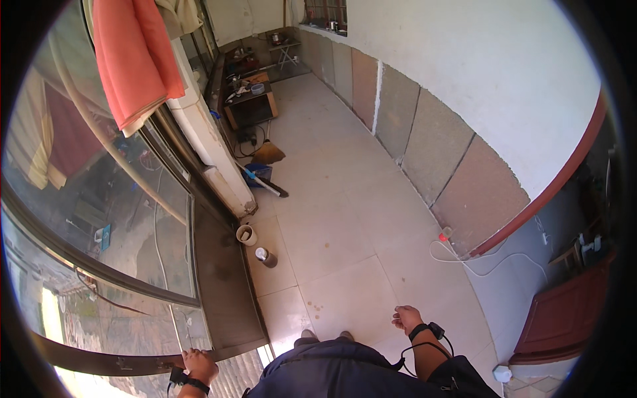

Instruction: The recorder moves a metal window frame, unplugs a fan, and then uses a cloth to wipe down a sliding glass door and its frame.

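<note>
At the lower left, my left hand [200, 365] is closed over the edge of a dark metal door frame [136, 363], its fingers bent around it. The glass door [126, 199] belonging to that frame fills the left side. My right hand [406, 320] hangs over the tiled floor to the right of my feet, fingers loosely curled and slightly apart, with nothing visible in them. Each wrist wears a black strap; a black cable [418, 346] loops from the right one. Both my shoes show below me on the pale tiles.
By the door base stand a cream bucket [246, 235] and a silver flask [266, 257]. Further on lie a broom [268, 153], a blue dustpan [257, 174] and a cluttered wooden cabinet [251, 107]. A white cord [474, 270] trails along the right wall's corner. Coral cloth [133, 63] hangs upper left.
</note>
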The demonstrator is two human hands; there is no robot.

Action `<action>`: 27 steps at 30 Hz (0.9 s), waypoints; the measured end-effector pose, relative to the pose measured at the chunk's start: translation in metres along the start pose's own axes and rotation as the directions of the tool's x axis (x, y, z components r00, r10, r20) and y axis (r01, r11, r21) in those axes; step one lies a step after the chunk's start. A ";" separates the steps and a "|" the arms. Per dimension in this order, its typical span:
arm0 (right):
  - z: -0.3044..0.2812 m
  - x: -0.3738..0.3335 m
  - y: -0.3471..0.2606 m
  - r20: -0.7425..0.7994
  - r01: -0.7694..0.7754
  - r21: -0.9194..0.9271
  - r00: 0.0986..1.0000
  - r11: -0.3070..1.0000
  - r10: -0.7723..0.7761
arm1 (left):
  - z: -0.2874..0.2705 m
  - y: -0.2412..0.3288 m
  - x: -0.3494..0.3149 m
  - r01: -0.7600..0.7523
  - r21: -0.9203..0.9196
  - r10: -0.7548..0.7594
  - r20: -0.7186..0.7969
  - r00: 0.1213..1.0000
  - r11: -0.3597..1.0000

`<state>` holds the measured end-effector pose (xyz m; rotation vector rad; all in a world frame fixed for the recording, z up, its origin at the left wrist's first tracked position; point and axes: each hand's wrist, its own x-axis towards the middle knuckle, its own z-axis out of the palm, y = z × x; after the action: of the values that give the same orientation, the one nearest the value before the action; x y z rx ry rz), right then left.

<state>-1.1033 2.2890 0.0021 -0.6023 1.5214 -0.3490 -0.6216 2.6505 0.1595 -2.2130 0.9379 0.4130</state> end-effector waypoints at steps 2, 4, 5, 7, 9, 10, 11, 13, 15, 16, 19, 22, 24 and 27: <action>-0.005 -0.001 0.002 -0.032 -0.012 0.013 0.999 1.000 0.012 | 0.002 0.002 -0.005 0.013 0.022 -0.014 0.031 0.999 1.000; -0.010 -0.002 0.004 -0.025 -0.016 -0.001 1.000 1.000 0.016 | 0.002 0.004 -0.014 0.015 0.011 -0.016 0.064 0.998 1.000; -0.012 -0.001 0.005 -0.021 -0.019 -0.011 1.000 1.000 0.019 | 0.002 0.004 -0.017 0.015 0.001 -0.015 0.095 0.995 1.000; -0.014 -0.001 0.007 -0.012 -0.021 -0.008 1.000 1.000 0.021 | 0.015 0.005 -0.023 0.028 -0.005 -0.027 0.112 0.993 1.000; -0.015 0.001 0.008 -0.003 -0.027 -0.006 1.000 1.000 0.027 | 0.026 0.007 -0.033 0.042 -0.016 -0.039 0.142 0.989 0.999; -0.015 0.002 0.008 0.008 -0.021 -0.002 1.000 1.000 0.021 | 0.030 0.008 -0.039 0.047 -0.014 -0.044 0.144 0.989 0.999; -0.015 0.003 0.009 0.017 -0.013 0.004 1.000 1.000 0.013 | 0.033 0.009 -0.045 0.054 -0.031 -0.048 0.178 0.983 0.998; -0.016 0.006 0.012 0.026 -0.006 0.018 1.000 1.000 0.006 | 0.036 0.011 -0.058 0.051 -0.045 -0.040 0.225 0.974 0.998; -0.022 0.005 0.018 0.022 -0.005 0.037 1.000 0.999 0.004 | 0.053 0.011 -0.062 0.029 -0.035 -0.022 0.189 0.982 0.999; -0.024 0.004 0.018 0.023 -0.014 0.033 1.000 0.999 0.014 | 0.062 0.010 -0.064 0.015 -0.033 -0.010 0.152 0.988 0.999; -0.028 0.004 0.020 0.038 -0.016 0.006 0.999 1.000 0.016 | 0.067 0.008 -0.082 0.008 -0.080 0.013 0.249 0.968 0.997; -0.040 -0.005 0.026 0.018 -0.022 -0.017 1.000 1.000 0.022 | 0.072 0.018 -0.098 0.014 0.005 -0.015 0.238 0.971 1.000; -0.044 -0.007 0.024 0.033 -0.035 -0.034 0.999 0.999 0.036 | 0.269 -0.024 -0.085 -0.342 0.519 0.313 0.146 0.938 0.784; -0.060 -0.002 0.042 -0.011 -0.060 -0.057 0.998 0.997 0.059 | 0.209 0.009 -0.112 -0.092 0.019 0.085 0.234 0.968 0.996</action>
<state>-1.1687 2.3151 -0.0163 -0.5996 1.5589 -0.2635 -0.7104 2.8495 0.0644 -2.0472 0.9108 0.6811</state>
